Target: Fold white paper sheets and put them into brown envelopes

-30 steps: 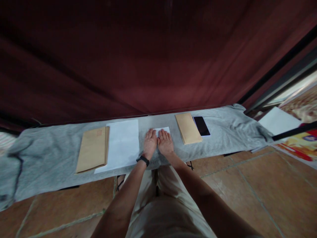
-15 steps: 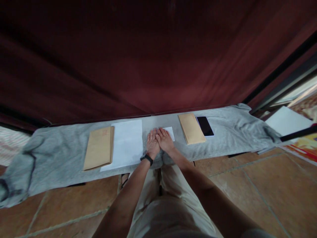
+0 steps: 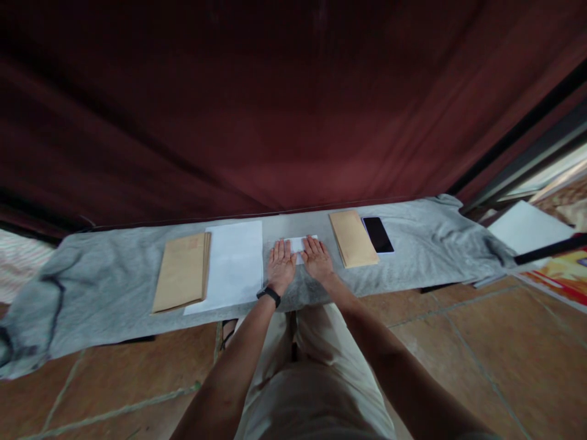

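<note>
Dark red curtain (image 3: 293,104) across the whole upper frame; below it, the long worktop under a grey cloth (image 3: 413,263). Left of centre, a white sheet (image 3: 232,266) beside a stack of brown envelopes (image 3: 181,272). Right of centre, a second stack of brown envelopes (image 3: 353,238) touching a black phone (image 3: 378,234). At centre, a small folded white paper (image 3: 300,244), lying flat under both hands. Left hand (image 3: 280,266) and right hand (image 3: 317,260) pressed palm-down, grip wide and flat, closed around nothing. Judged light, thin, easily creased; best pinched at a free edge.
</note>
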{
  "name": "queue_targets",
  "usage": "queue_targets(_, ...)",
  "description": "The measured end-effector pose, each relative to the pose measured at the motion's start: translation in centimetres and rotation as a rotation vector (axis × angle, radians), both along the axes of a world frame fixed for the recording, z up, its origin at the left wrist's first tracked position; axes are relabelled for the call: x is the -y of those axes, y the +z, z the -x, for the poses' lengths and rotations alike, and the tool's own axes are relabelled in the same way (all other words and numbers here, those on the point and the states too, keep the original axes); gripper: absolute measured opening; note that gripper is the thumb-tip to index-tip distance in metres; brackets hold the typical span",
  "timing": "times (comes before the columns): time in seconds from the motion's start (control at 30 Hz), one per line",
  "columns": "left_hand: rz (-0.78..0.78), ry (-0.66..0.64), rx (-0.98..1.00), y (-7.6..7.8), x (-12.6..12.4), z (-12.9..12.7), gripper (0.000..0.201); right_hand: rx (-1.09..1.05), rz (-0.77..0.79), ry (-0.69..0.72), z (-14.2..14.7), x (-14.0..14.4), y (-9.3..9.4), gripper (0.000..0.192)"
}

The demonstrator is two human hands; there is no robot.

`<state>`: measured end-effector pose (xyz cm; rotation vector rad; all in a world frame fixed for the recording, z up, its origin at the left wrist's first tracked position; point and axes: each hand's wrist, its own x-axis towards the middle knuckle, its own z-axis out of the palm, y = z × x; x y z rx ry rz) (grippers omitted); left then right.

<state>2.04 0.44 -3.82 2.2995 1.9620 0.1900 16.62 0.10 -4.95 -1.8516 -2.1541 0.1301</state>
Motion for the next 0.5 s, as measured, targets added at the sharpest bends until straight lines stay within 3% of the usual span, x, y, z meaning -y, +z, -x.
queue_targets(0.5,-0.139,0.089,0.03,0.2,1.8,0.7,0.058,0.042,-0.072,-0.102,-2.4,1.4,-1.2,0.055)
